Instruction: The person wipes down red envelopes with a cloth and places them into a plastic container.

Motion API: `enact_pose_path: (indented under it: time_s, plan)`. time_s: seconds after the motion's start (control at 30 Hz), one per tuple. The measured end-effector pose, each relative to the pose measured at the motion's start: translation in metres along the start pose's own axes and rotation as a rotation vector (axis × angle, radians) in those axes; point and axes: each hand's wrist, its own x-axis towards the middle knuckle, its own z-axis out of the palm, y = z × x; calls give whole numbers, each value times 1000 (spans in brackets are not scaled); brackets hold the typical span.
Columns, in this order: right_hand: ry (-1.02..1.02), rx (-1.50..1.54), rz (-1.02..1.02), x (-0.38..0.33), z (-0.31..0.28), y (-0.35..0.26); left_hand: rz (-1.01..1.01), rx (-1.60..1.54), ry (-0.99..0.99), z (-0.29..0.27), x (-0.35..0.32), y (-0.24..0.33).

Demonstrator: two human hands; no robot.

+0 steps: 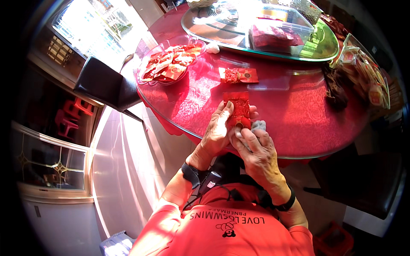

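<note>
A red packet (241,106) is held just above the near edge of the red-covered table (294,132). The grip of the left hand (218,127) is closed on it, thumb in front and fingers behind; its lower end is met by the fingers of the right hand (259,149), though whether that grip is pinched cannot be told. A crumpled pale cloth (259,125) is partly covered by the right hand. Dark lettering and a cartoon figure are printed on the red shirt (265,239), seen upside down; the packet's gold marking is too small to be read. Beyond, more red packets (238,75) are laid out. A clear bowl (140,77) is heaped with others, and a clear box (308,32) is carried by the glass turntable (326,47).
</note>
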Motion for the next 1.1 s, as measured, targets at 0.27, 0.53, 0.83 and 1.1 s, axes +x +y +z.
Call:
enact_pose_path:
  time_s: [0.27,0.53,0.83,1.1]
  plan:
    - [-74,438,105,4,-51,7,-88,-187,-206,-21,9,3]
    - [201,77,215,42,-21,15,-187,-433,-460,3,6,-10]
    - [5,185,61,2,-18,-2,-68,-98,-227,-14,6,-20]
    - [-96,622,94,-3,-59,4,-185,-283,-444,3,9,-11]
